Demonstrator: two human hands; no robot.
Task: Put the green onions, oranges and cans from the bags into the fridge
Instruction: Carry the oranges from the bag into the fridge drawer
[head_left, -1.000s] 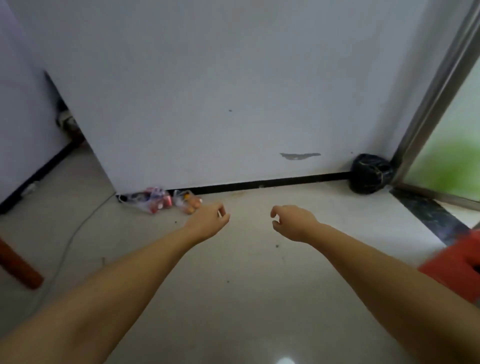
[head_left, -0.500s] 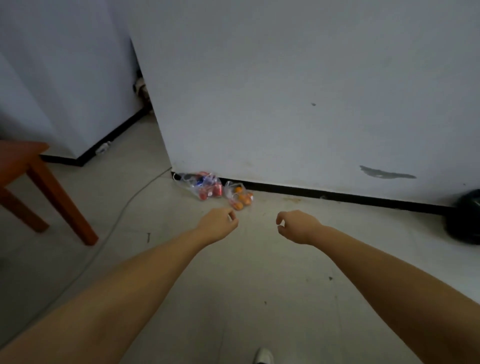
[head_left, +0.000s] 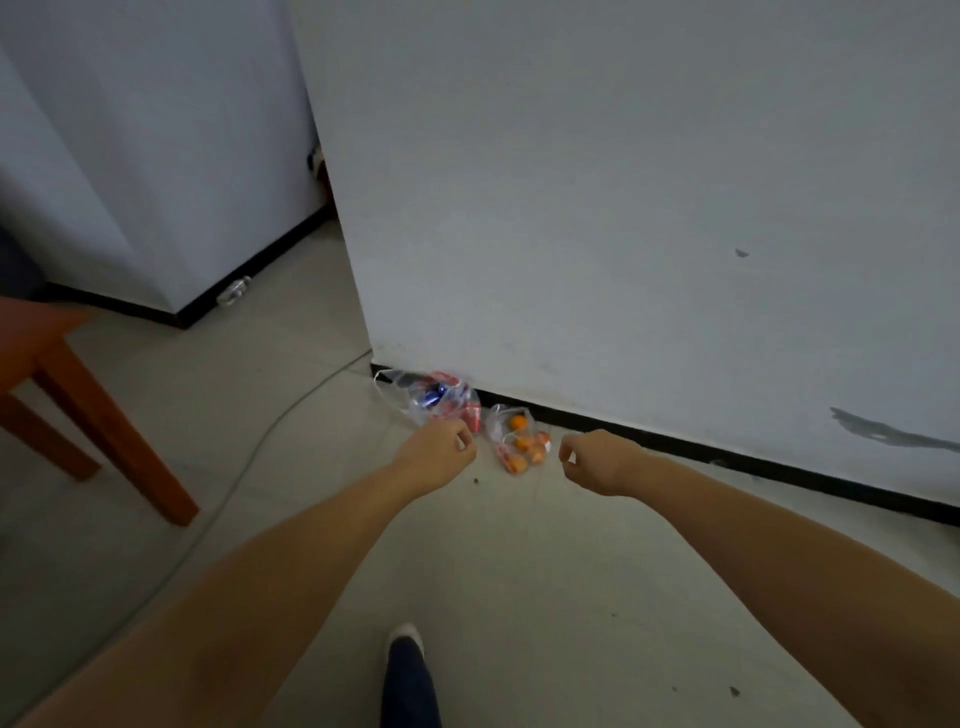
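Above the floor (head_left: 519, 571), left hand (head_left: 436, 457) and right hand (head_left: 597, 462) reach forward, loosely curled, empty.

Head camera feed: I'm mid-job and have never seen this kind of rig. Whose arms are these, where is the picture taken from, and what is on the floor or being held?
No machine here: a person wears one wide-angle camera on the head, looking forward and down. The two bare arms reaching in from the bottom are theirs. The left hand and right hand are loosely curled and hold nothing. Just beyond them, on the tiled floor against the white wall, lie two clear plastic bags: the bag of cans, red and blue, on the left, and the bag of oranges on the right. I see no green onions. At far left stands a wooden table, with a cable running past. At the bottom, the person's foot.
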